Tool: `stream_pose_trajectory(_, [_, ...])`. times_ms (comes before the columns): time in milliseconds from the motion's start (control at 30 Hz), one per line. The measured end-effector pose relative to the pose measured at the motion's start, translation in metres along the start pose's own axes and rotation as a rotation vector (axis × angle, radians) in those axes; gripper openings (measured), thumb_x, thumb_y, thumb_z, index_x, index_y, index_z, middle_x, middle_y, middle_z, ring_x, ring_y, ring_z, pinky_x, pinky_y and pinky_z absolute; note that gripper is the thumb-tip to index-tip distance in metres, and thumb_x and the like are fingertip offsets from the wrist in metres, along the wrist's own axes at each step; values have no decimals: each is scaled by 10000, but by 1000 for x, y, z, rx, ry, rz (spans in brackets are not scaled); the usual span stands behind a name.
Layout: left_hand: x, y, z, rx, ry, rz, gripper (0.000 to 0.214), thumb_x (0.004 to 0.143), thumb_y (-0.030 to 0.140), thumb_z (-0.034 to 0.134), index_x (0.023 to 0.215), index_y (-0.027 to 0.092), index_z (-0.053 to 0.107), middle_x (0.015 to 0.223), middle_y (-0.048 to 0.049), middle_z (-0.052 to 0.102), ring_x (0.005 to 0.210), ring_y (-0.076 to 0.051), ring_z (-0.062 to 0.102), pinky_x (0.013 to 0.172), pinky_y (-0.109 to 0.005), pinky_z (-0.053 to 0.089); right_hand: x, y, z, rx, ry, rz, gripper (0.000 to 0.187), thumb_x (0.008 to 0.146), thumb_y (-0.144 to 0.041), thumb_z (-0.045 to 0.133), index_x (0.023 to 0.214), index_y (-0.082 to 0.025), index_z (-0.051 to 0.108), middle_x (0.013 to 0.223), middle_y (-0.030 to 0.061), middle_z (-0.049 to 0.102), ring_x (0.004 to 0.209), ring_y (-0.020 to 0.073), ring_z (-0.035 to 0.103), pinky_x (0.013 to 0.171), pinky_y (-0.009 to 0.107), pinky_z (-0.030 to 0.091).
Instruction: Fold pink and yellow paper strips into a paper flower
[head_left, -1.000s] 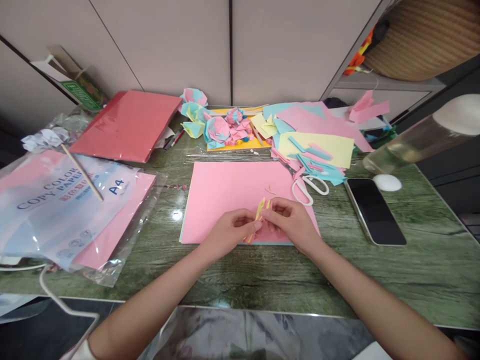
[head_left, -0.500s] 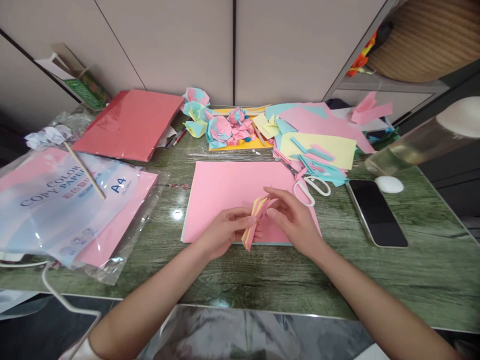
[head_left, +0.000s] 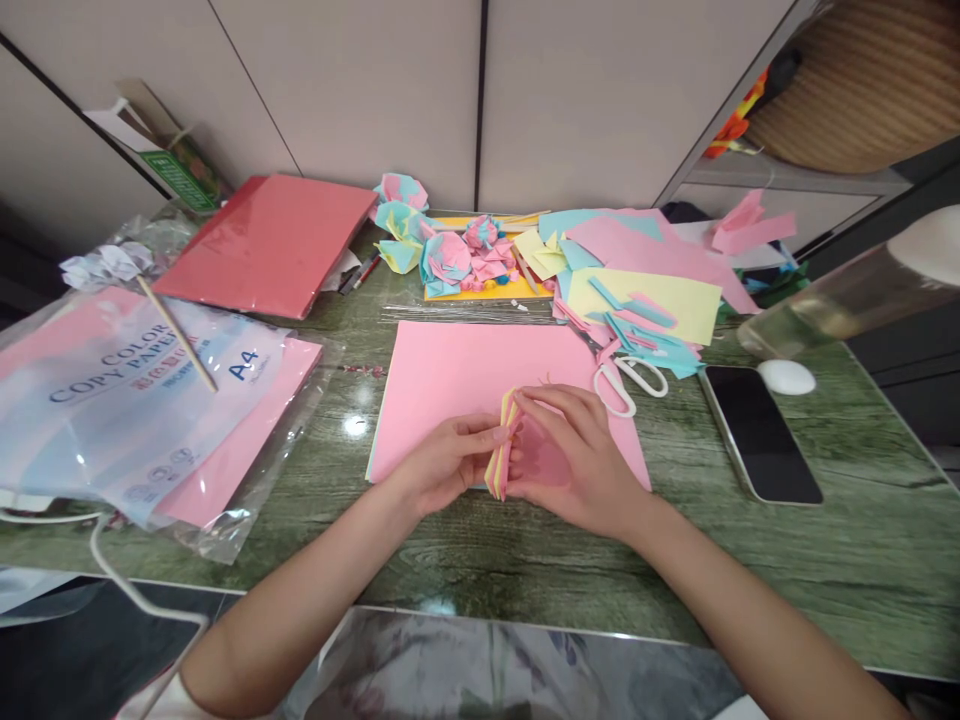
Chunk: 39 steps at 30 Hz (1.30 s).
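A narrow accordion-folded strip of pink and yellow paper (head_left: 498,465) is upright above a stack of pink sheets (head_left: 465,365). My left hand (head_left: 452,460) pinches it around the middle, thumb in front and fingers behind. From the other side my right hand (head_left: 581,455) takes it at both ends, fingertips at the top and thumb at the lower end. White-handled scissors (head_left: 615,385) lie just beyond my right hand, blades partly under paper scraps.
Crumpled paper flowers (head_left: 446,255) and cut scraps (head_left: 637,300) lie along the back. A phone (head_left: 761,435) and a clear bottle (head_left: 825,300) are at the right. Plastic-wrapped copy paper (head_left: 150,400) and a red pack (head_left: 266,245) occupy the left. Thin wires (head_left: 465,314) lie behind the stack.
My right hand has closed in on the folded paper, its fingers now at the top and its thumb at the bottom. My left hand keeps its pinch; the view has shifted slightly.
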<state>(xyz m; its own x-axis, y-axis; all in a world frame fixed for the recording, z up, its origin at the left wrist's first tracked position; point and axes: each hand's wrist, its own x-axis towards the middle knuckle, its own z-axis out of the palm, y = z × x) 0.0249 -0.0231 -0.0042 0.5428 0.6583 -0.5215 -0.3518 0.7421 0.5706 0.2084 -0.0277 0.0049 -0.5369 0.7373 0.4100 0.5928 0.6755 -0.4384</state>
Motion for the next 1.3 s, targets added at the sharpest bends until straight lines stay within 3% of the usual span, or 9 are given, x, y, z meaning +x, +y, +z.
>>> stream_pose_trajectory(333, [1, 1, 0, -31, -10, -3, 205, 762, 214, 615, 937, 109, 627, 796, -56, 649, 645, -118, 635, 690, -258, 518, -3, -5, 2, -12, -13, 40, 811, 624, -566, 645, 1286, -202, 350, 1252, 135, 433, 1174, 302, 370, 969, 493, 308])
stream_pose_trajectory(467, [0, 2, 0, -61, -27, -8, 185, 768, 223, 608, 912, 108, 628, 752, -55, 648, 644, -115, 625, 697, -261, 512, -4, -6, 0, 39, 71, 48, 606, 696, -464, 629, 1216, -231, 422, 1215, 113, 461, 1151, 280, 408, 942, 466, 344])
stream_pose_trajectory(633, [0, 1, 0, -65, -83, -17, 186, 774, 220, 596, 894, 85, 643, 791, -72, 646, 696, -124, 617, 737, -275, 494, -6, -5, 1, 55, 183, 130, 194, 784, -248, 557, 978, -244, 563, 954, 52, 561, 934, 210, 517, 808, 393, 410])
stream_pose_trajectory(767, [-1, 0, 1, 1, -115, 24, 193, 794, 226, 571, 917, 89, 629, 841, -80, 634, 781, -134, 603, 802, -284, 457, -7, -5, 4, 102, 157, 172, 111, 787, -237, 566, 897, -234, 579, 858, 34, 575, 856, 190, 520, 761, 371, 414])
stream_pose_trajectory(900, [-3, 1, 5, 53, -78, 58, 179, 781, 232, 586, 927, 127, 591, 815, -44, 611, 757, -125, 595, 755, -272, 460, -7, -4, 4, 108, 166, 170, 92, 797, -218, 557, 879, -233, 596, 831, 24, 592, 828, 179, 525, 745, 359, 408])
stream_pose_trajectory(1167, [-7, -4, 12, 135, 47, 261, 195, 754, 245, 618, 886, 195, 483, 754, 0, 619, 676, -112, 594, 678, -275, 486, -7, -4, 5, 92, 176, 160, 70, 788, -202, 572, 845, -235, 598, 818, 20, 612, 811, 179, 526, 738, 362, 394])
stream_pose_trajectory(1300, [-9, -5, 16, 309, 122, 431, 167, 744, 250, 623, 872, 178, 543, 924, -33, 622, 773, -135, 601, 699, -273, 492, -7, -4, 6, 93, 187, 162, 69, 790, -199, 570, 847, -229, 593, 808, 18, 617, 809, 175, 528, 731, 355, 394])
